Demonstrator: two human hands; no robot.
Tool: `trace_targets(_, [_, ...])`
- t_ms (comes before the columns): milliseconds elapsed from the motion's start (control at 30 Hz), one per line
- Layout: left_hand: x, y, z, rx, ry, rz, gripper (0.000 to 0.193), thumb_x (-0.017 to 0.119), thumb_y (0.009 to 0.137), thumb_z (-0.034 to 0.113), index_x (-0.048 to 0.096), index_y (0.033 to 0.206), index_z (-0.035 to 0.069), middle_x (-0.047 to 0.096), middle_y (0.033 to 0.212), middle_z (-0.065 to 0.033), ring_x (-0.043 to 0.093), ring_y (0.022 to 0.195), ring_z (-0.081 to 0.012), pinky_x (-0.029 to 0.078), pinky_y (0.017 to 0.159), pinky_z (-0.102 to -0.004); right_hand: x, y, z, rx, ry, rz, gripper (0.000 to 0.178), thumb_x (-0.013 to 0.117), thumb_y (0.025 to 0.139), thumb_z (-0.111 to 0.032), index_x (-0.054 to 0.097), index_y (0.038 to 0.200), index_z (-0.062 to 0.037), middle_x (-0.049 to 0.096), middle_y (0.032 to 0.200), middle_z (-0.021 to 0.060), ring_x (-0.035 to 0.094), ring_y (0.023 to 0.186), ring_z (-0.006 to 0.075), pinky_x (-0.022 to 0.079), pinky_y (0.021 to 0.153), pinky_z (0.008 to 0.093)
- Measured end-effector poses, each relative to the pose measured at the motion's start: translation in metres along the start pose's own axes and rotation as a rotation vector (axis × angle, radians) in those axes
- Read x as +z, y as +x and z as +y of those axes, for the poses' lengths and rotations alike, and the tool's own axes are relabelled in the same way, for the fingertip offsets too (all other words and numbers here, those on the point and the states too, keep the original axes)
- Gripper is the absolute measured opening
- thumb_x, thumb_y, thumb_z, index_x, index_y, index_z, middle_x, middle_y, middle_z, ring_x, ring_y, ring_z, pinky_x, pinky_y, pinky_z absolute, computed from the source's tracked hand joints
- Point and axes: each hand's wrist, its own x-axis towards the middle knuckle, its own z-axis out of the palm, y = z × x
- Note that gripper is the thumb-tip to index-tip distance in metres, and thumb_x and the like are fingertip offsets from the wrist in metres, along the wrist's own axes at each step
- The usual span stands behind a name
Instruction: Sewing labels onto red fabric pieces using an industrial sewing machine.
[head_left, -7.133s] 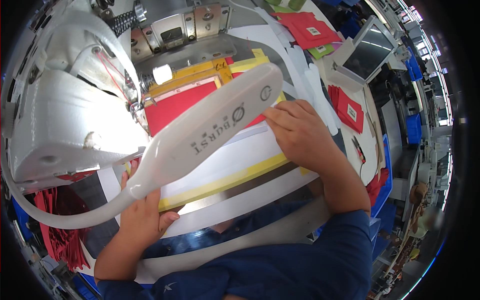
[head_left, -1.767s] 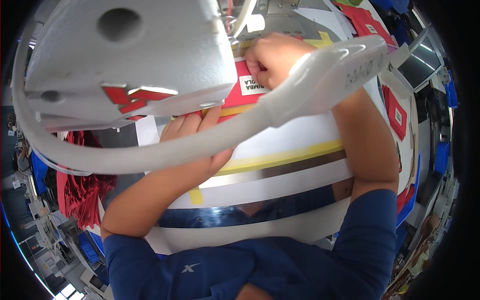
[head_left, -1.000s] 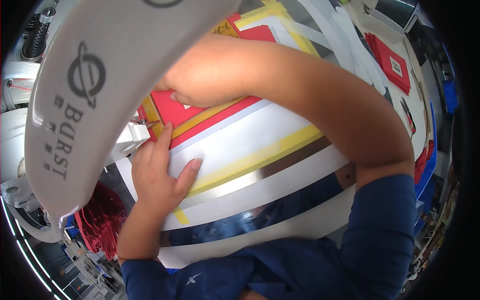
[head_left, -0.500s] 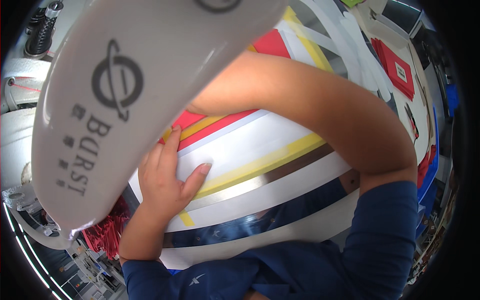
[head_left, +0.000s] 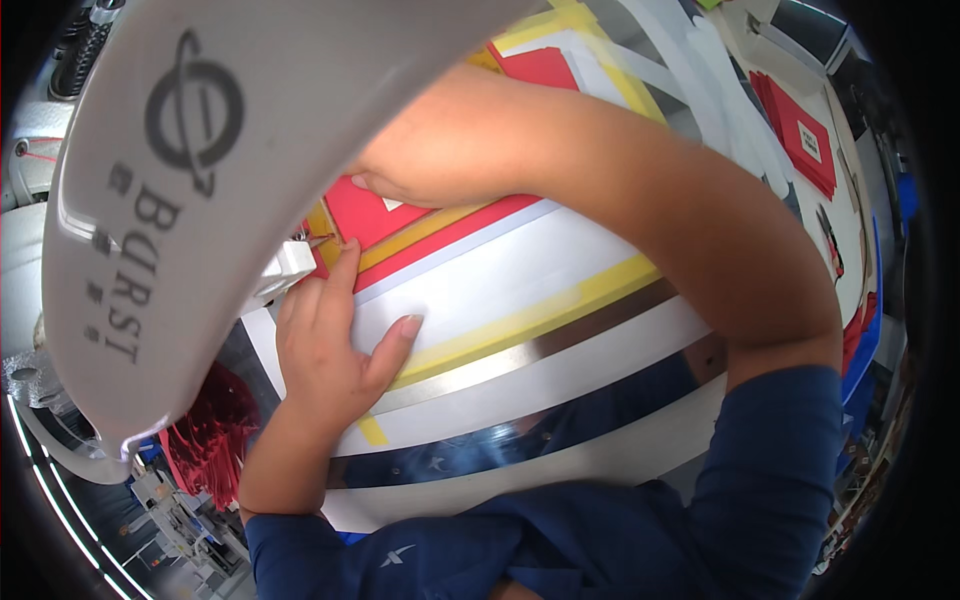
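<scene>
My left hand lies flat and open on the white sheet, thumb spread away from the fingers. One fingertip reaches the edge of a red flat piece that sits within a yellow and red border. Farther off, my right hand rests over the red piece beside a small white label. Only a fingertip and the side of that hand show; its other fingers are behind a large white machine head with a dark emblem. A small white machine part stands just left of my left fingertips.
Yellow tape strips and a metal edge run along the near side. At the far right lie a stack of red pieces and some snips. A shiny red bundle hangs at the lower left.
The machine head has shifted left in view, uncovering more of the red piece and the small white machine part. My right hand has moved slightly left and farther away. The left hand has barely moved.
</scene>
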Motion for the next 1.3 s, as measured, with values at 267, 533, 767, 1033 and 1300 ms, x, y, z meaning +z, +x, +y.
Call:
trace_targets(267, [-0.002, 0.004, 0.004, 0.048, 0.118, 0.002, 0.078, 0.088, 0.084, 0.043, 0.066, 0.14, -0.007, 0.064, 0.092, -0.0133, 0.061, 0.083, -0.0315, 0.049, 0.082, -0.043, 0.005, -0.007, 0.004, -0.116, -0.117, 0.078, 0.03, 0.068, 0.101, -0.028, 0.083, 0.126, -0.0238, 0.07, 0.126, 0.0027, 0.06, 0.129, 0.0221, 0.042, 0.11, 0.0402])
trace_targets(533, [0.002, 0.002, 0.004, 0.033, 0.009, 0.052, 0.071, 0.085, 0.085, 0.033, 0.065, 0.142, -0.005, 0.057, 0.088, -0.0124, 0.055, 0.081, -0.0322, 0.046, 0.077, -0.0436, 0.003, -0.006, 0.0, -0.252, -0.174, 0.132, 0.027, 0.071, 0.095, -0.024, 0.085, 0.119, -0.0257, 0.07, 0.123, -0.0018, 0.06, 0.127, 0.0203, 0.044, 0.107, 0.0416])
trace_targets(767, [-0.003, 0.004, 0.002, 0.064, -0.004, 0.036, 0.069, 0.086, 0.085, 0.032, 0.066, 0.141, -0.004, 0.057, 0.086, -0.0116, 0.055, 0.078, -0.0316, 0.045, 0.076, -0.0434, 0.002, -0.005, -0.012, -0.346, -0.152, 0.106, 0.018, 0.072, 0.091, -0.025, 0.088, 0.101, -0.0251, 0.072, 0.121, -0.0045, 0.062, 0.124, 0.018, 0.046, 0.105, 0.0399])
trace_targets(1033, [-0.001, 0.008, 0.007, 0.048, -0.014, 0.04, 0.073, 0.088, 0.084, 0.034, 0.065, 0.141, -0.005, 0.061, 0.09, -0.0141, 0.058, 0.081, -0.0329, 0.047, 0.079, -0.0443, 0.014, 0.003, 0.003, -0.14, -0.398, 0.176, 0.026, 0.069, 0.095, -0.022, 0.086, 0.114, -0.0279, 0.072, 0.123, -0.004, 0.062, 0.124, 0.0193, 0.044, 0.106, 0.0403])
trace_targets(1300, [-0.002, 0.004, 0.004, 0.015, -0.024, 0.022, 0.075, 0.088, 0.082, 0.033, 0.064, 0.142, -0.005, 0.059, 0.088, -0.0134, 0.057, 0.08, -0.0315, 0.046, 0.076, -0.0435, 0.003, 0.0, 0.012, -0.071, -0.072, 0.099, 0.038, 0.065, 0.1, -0.02, 0.081, 0.133, -0.0294, 0.072, 0.129, 0.0006, 0.062, 0.13, 0.0227, 0.043, 0.11, 0.0405])
